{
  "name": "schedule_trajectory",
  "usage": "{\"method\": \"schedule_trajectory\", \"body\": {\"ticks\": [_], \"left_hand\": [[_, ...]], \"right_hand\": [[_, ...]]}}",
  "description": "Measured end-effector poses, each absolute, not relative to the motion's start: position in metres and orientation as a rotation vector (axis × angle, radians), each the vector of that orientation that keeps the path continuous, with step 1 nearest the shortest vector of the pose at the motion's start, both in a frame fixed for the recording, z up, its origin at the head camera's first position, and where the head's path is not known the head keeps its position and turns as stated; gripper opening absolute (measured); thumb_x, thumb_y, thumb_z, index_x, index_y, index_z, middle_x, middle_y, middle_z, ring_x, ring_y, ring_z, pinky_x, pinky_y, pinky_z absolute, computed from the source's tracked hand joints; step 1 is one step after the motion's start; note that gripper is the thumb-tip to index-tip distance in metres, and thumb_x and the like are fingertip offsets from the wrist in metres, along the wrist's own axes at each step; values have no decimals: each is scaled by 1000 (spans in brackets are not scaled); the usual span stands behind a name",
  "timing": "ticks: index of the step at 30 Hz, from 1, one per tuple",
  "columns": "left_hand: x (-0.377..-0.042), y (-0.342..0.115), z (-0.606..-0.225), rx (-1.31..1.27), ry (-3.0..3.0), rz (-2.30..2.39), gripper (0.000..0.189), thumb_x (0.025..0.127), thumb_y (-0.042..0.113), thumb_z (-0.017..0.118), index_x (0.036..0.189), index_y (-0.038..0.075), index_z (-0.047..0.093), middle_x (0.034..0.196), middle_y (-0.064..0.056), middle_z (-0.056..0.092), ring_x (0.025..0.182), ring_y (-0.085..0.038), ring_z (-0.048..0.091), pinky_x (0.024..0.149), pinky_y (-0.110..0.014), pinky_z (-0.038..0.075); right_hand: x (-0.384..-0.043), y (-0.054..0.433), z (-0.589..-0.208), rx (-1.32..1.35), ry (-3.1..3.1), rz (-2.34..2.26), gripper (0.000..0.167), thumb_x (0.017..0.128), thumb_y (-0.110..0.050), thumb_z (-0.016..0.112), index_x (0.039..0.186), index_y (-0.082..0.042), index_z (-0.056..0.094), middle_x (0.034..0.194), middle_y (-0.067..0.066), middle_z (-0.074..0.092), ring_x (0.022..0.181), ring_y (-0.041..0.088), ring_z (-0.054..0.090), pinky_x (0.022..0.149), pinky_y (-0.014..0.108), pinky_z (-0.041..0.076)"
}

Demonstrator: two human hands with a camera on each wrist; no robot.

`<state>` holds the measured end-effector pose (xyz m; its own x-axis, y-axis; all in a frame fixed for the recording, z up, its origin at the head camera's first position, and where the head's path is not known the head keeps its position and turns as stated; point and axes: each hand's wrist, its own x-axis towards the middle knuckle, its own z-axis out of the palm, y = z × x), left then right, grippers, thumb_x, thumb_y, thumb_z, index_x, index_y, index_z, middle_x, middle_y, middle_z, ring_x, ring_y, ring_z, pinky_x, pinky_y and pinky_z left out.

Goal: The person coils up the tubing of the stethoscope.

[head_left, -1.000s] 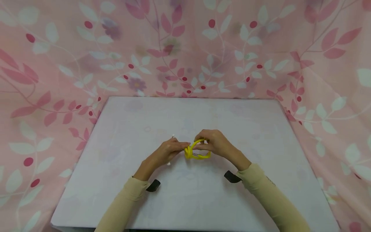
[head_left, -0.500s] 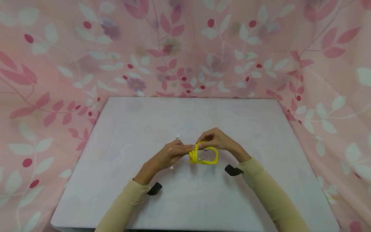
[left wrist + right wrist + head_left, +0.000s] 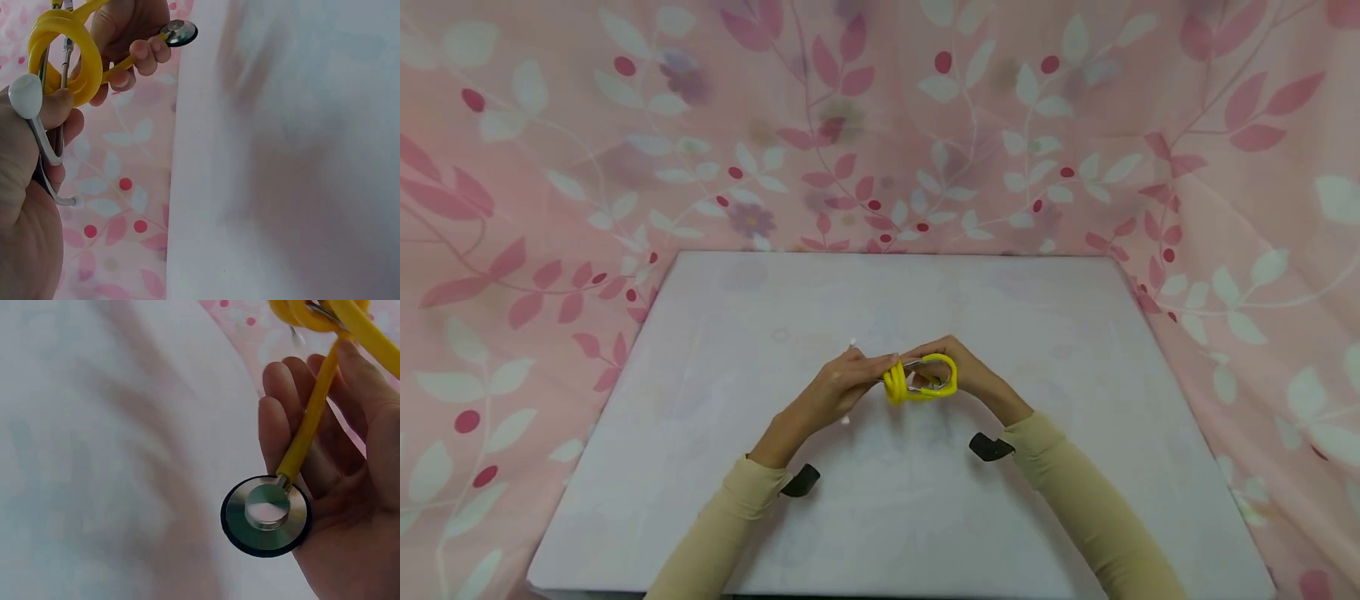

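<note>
A stethoscope with yellow tubing [image 3: 896, 383] is held above the table, its tube wound in several turns round the metal ear tubes. The left hand [image 3: 837, 385] grips the ear tubes beside the turns. White ear tips [image 3: 25, 96] stick out past its fingers in the left wrist view. A loop of tubing extends to the right. Partly behind that loop, the right hand [image 3: 966, 367] holds the tube's end, its thumb close to the turns in the right wrist view. The round metal chest piece [image 3: 267, 515] hangs from that end by the palm. The loop partly hides the right fingers in the head view.
A white-covered table [image 3: 880, 517] lies below both hands. Pink leaf-patterned cloth [image 3: 880, 125] hangs behind it and along both sides. A black wrist device sits under each forearm near the sleeve cuff.
The right hand has gone from pinching the tube at the top of the loop to behind the loop, near the turns. The stethoscope has shifted slightly right, then back up and left.
</note>
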<state>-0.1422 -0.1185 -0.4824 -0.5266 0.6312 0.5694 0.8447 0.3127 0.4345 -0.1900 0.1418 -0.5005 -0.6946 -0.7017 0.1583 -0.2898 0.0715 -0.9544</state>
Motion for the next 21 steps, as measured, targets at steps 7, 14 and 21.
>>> {"method": "schedule_trajectory", "body": {"ticks": [7, 14, 21], "left_hand": [[-154, -122, -492, -1270, -2326, -1156, 47, 87, -1, 69, 133, 10, 63, 123, -3, 71, 70, -10, 44, 66, -23, 39], [-158, -124, -494, -1160, -2391, -1227, 40, 91, 5, 67, 130, 12, 65, 119, -2, 72, 74, -9, 56, 78, -38, 52], [-165, -131, -496, -1049, -2474, -1213, 39, 93, 10, 66, 131, 16, 64, 121, 2, 70, 82, -10, 57, 70, -24, 51]], "right_hand": [[-183, 131, -506, -600, 2171, -1601, 30, 89, -12, 71, 116, 1, 71, 109, 18, 74, 85, 8, 70, 75, 26, 58], [-178, 125, -515, -423, 2036, -1675, 40, 91, -20, 71, 123, 4, 65, 108, 20, 73, 85, 19, 72, 74, 32, 59], [-162, 121, -524, -557, 2276, -1461, 29, 96, -22, 65, 119, -4, 66, 94, 9, 75, 81, 17, 68, 70, 25, 54]]}}
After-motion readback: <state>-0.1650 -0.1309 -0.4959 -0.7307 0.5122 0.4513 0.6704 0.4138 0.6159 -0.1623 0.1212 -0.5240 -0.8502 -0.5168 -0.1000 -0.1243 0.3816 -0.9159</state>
